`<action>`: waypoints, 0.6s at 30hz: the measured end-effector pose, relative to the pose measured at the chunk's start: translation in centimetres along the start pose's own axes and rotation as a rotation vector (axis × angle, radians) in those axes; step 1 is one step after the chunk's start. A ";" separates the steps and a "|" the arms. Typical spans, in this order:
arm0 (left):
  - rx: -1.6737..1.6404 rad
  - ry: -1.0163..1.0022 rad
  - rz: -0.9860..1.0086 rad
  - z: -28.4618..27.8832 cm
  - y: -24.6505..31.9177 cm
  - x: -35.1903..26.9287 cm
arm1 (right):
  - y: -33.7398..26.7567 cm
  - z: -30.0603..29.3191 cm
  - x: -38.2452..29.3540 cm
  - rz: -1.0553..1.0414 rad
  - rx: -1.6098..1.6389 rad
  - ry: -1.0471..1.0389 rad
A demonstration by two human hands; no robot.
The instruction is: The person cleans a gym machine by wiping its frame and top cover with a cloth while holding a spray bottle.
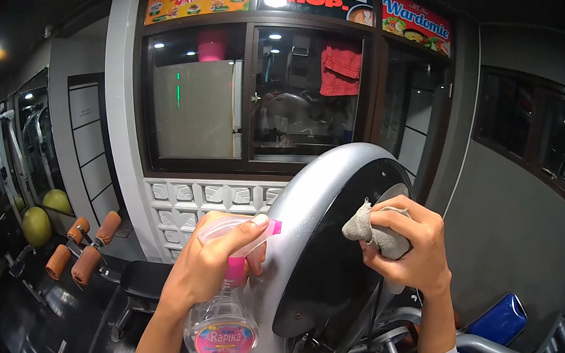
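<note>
My left hand [204,269] grips the neck of a clear plastic spray bottle [220,322] with a pink trigger head, its nozzle pointing right. A pink Rapika label covers the bottle's front, and the liquid level inside is hard to tell. In my right hand [416,245] is a bunched grey cloth [380,233] with a frayed tip. Between and beyond both hands rises the curved silver housing [310,189] of an exercise machine, with a black side panel [332,244]. The cloth appears in front of that panel; whether it touches is unclear.
Behind the machine stand a framed window [197,113] and a white patterned block wall [185,193]. A bench with orange foam rollers [86,261] is at left, near a green exercise ball [37,226]. A blue pad [495,327] and metal tubes lie low right.
</note>
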State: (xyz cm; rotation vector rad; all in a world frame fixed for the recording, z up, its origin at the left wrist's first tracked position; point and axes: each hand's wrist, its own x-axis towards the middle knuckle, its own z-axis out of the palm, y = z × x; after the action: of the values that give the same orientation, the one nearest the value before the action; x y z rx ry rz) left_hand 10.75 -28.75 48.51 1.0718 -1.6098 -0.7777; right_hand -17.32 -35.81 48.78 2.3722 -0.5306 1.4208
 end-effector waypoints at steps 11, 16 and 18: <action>-0.232 0.009 0.000 1.8 -0.9 -4.0 | -1.3 4.6 4.9 -0.235 0.130 -0.333; -0.494 -0.072 0.011 2.8 -3.1 -4.5 | 0.5 3.4 5.8 -0.290 0.128 -0.412; -0.464 -0.052 0.013 3.3 -3.2 -4.0 | 2.6 2.4 6.1 -0.211 0.010 -0.309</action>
State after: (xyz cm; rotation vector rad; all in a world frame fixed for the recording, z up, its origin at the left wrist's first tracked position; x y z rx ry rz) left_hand 8.83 -26.41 43.27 0.7098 -1.3820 -1.1118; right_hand -14.06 -40.03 53.32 2.5825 -0.3334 0.9768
